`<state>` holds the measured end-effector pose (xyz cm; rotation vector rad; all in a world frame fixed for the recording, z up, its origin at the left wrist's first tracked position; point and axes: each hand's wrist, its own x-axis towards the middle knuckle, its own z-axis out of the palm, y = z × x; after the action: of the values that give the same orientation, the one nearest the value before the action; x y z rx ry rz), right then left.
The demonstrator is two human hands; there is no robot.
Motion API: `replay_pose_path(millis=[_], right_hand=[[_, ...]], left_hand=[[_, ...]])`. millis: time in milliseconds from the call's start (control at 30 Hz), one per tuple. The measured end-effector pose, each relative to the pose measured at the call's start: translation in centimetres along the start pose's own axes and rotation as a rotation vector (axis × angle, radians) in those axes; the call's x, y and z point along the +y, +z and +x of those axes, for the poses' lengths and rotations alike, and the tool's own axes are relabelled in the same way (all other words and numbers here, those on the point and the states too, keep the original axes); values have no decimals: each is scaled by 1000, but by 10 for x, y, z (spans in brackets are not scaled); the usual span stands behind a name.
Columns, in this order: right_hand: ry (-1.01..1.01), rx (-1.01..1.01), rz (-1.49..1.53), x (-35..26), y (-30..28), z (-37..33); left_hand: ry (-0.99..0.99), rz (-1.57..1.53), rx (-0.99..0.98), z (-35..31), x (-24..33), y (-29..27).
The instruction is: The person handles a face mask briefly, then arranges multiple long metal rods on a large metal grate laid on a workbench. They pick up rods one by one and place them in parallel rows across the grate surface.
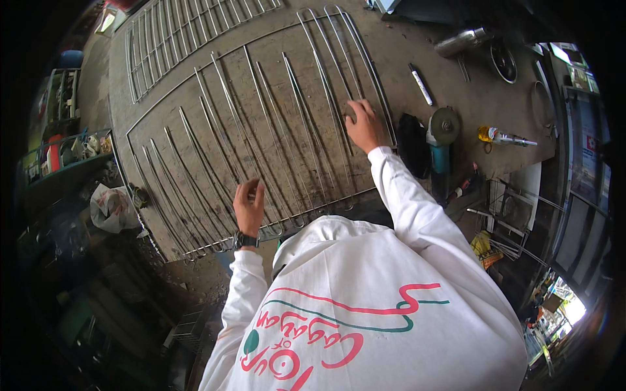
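Thin metal rods [225, 104], several of them bent into hairpins, lie side by side across a rectangular wire frame [150, 112] on the worktable. My left hand [248, 203] hovers by the near ends of the rods, fingers loosely curled and thumb apart, with nothing seen in it. Farther right, my right hand [367, 128] reaches over the long bent rods [358, 55] at the frame's right side. Its thumb and fingers are apart; whether the fingertips touch a rod I cannot tell.
A finished-looking metal grille [176, 36] lies at the far left. Right of the frame are a marker [421, 87], a black cloth-like item [413, 140], an angle grinder [442, 140], a yellow-ended bottle [499, 136] and a metal cylinder [461, 42]. A plastic bag [112, 208] hangs beyond the left edge.
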<state>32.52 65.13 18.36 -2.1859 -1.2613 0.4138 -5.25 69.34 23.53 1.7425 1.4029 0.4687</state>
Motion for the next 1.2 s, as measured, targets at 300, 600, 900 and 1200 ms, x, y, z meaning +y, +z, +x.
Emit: replay_pose_path(millis=[300,600,900,1200], right_hand=[[6,59,-97,1,8,-48],[59,50,-107,23,14,-31],[-50,62,-38,31,11,-31],[-47,29,-7,26,12,-32]], left_hand=[[-192,6,86,-108,-41,-7],[-172,6,122,-135,-41,7],[-243,-44,160,-164,-40,15],[-273,-62,147,-180,-40,21]])
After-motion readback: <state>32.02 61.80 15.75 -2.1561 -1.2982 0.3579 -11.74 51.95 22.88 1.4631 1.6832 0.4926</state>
